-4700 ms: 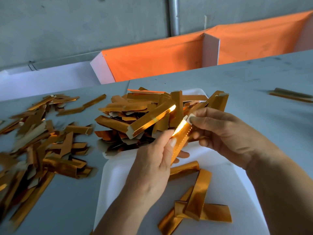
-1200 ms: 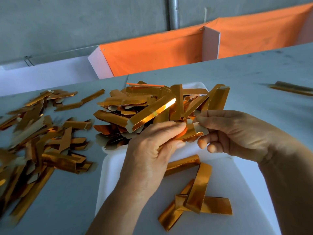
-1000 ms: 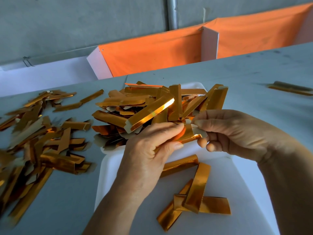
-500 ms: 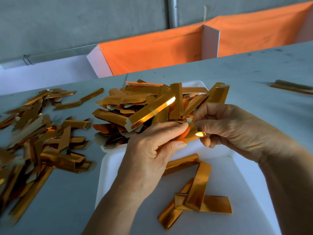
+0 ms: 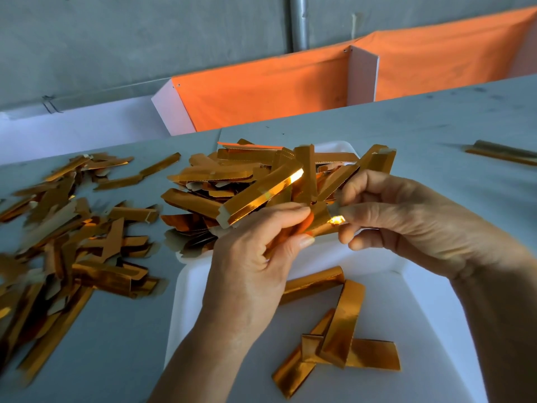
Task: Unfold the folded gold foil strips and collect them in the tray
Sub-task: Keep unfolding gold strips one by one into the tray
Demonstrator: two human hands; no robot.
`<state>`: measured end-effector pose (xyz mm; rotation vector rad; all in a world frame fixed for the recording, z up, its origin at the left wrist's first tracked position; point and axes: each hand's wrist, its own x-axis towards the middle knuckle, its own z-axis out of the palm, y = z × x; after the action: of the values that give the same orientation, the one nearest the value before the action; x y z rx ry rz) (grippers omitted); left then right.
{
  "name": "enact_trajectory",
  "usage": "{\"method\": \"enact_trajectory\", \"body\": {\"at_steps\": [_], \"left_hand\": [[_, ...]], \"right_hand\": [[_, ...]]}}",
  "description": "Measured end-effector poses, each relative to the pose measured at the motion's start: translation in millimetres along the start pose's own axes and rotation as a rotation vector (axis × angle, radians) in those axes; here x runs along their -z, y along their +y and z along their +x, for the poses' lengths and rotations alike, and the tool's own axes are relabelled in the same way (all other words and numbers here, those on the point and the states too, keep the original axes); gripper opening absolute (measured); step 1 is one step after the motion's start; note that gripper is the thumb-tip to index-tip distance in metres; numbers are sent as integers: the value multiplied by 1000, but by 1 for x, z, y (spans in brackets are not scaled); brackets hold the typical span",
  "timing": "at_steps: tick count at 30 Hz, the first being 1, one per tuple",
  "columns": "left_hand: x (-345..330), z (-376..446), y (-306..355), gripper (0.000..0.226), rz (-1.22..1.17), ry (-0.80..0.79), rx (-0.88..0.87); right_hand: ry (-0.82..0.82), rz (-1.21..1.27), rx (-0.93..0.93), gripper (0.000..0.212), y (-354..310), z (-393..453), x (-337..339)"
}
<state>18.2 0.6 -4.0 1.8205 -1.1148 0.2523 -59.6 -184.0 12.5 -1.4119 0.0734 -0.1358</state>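
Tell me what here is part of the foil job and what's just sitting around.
Part of the job:
left hand
right hand
held foil strip
white tray
strips in the tray
heaped strips
scattered strips

Lying about:
orange cloth
metal pipe

Workshop: concrete wall (image 5: 145,39), worktable (image 5: 406,132)

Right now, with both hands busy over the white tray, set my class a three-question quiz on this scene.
1. True or false: both hands pinch one shiny gold foil strip.
2. Where do the few loose strips nearest the camera lie? A) in the shallow white foam tray B) on the grey table C) on the orange cloth
3. Fill in: the left hand holds its strip over the ____.

Key: 1 true; 2 A; 3 tray.
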Motion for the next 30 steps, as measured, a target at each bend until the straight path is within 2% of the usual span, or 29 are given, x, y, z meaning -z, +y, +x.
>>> {"method": "enact_trajectory", "body": {"at_steps": [7,11,14,19,24,30], "left_hand": [[1,-2,-1,26,60,-31,-36],[0,-2,-2,26,113,-35,-65],[1,-1,-1,26,40,-12,-20],[1,-1,0,27,-28,-44,8],[3,0,3,26,-95,-40,20],[2,-1,1,24,-2,-23,-39]], "right_hand": [[43,-220,36,16,4,4,-5],[-59,-2,-71,11,3,1,-2],[-104,164,-87,15,2,0,3],[-106,67,-44,16,1,0,0],[-126,70,-7,16,-1,-2,0],[-66,-61,20,16,-3,-1,-5]]}}
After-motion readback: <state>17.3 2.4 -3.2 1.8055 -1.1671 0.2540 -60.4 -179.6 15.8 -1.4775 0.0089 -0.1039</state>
